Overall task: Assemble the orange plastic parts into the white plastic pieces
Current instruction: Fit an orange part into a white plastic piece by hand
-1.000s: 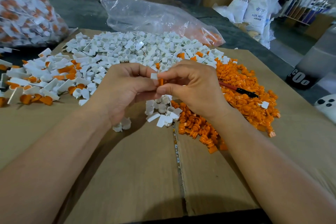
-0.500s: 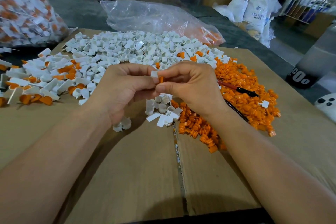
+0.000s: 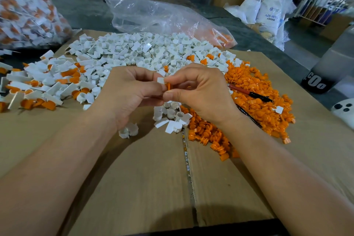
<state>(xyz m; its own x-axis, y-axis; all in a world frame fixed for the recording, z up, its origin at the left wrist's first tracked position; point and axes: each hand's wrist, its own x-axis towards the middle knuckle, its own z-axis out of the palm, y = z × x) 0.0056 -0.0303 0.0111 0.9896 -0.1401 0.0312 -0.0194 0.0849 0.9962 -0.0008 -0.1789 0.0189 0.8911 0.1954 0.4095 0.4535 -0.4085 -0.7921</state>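
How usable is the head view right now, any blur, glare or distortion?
Head view: hands and the white piece between them sharp; wide-angle bending at the edges; glare on the plastic bag; far background bright and soft; dark shadow on the cardboard near the bottom.

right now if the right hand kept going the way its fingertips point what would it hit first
The right hand points left, toward the left hand. It would first press the orange part it pinches against the white piece and the left fingertips. They already look touching, though depth is unclear.
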